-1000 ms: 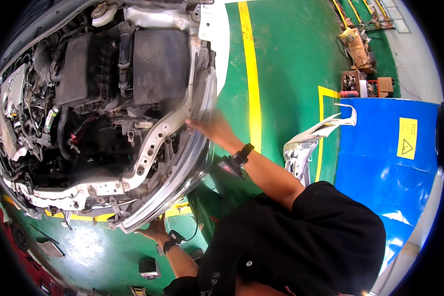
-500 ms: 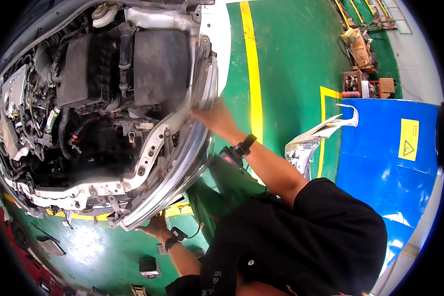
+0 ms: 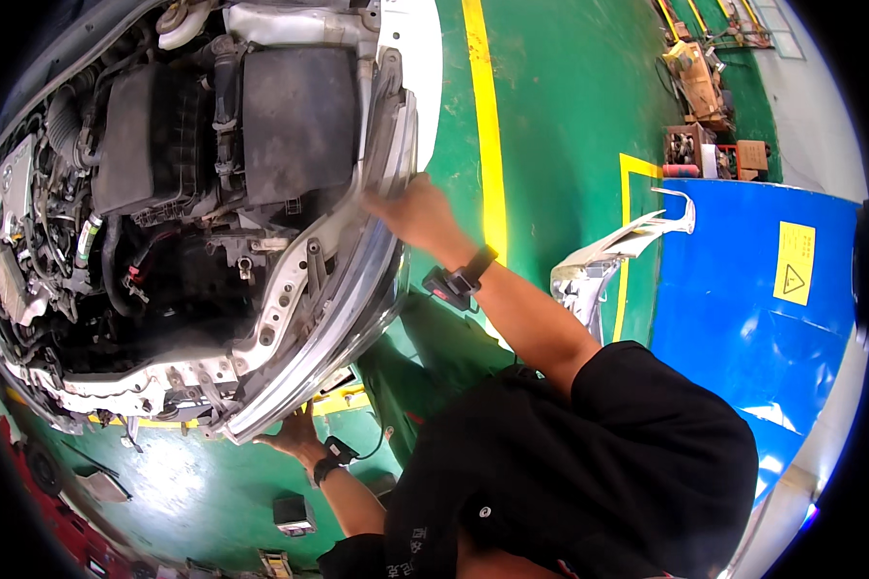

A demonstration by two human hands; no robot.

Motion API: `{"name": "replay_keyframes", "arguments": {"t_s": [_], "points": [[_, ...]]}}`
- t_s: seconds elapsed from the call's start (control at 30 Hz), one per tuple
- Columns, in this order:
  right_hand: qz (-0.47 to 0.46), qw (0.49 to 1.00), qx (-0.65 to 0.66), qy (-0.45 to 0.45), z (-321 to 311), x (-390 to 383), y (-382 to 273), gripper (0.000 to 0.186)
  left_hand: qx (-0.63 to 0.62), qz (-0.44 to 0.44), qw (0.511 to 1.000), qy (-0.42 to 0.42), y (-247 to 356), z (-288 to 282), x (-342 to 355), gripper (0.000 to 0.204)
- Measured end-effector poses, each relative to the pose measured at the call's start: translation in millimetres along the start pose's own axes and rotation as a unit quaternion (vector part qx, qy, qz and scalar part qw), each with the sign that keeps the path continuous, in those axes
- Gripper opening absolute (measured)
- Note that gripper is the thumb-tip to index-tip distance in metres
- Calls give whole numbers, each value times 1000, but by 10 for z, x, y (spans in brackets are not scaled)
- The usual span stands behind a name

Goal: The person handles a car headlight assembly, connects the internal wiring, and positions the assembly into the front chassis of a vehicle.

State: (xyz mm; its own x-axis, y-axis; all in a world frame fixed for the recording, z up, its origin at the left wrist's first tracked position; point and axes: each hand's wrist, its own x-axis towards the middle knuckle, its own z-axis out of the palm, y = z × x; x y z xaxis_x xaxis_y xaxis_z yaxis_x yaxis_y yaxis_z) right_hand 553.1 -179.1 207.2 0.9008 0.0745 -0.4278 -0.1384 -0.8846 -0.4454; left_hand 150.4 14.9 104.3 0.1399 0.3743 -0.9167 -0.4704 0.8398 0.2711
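Open green floor [image 3: 550, 125] right of the headlight [image 3: 357, 289]; detached bumper piece [image 3: 608, 261] lies near.
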Motion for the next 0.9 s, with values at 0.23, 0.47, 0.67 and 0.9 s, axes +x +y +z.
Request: {"name": "replay_keyframes", "arguments": {"t_s": [0.23,0.47,0.67,0.9], "points": [[39,999,20,-30,-48,-50,-99,92,-1,-12,1000,6,16,-188,135,118],[-93,994,-37,43,455,69,275,78,9,-14,1000,9,13,-226,151,118],[-26,996,-57,-69,523,137,352,92,-17,-28,999,-2,79,-273,193,118],[-14,996,-37,-79,545,77,304,93,-10,-17,1000,23,39,-118,39,121]]}}
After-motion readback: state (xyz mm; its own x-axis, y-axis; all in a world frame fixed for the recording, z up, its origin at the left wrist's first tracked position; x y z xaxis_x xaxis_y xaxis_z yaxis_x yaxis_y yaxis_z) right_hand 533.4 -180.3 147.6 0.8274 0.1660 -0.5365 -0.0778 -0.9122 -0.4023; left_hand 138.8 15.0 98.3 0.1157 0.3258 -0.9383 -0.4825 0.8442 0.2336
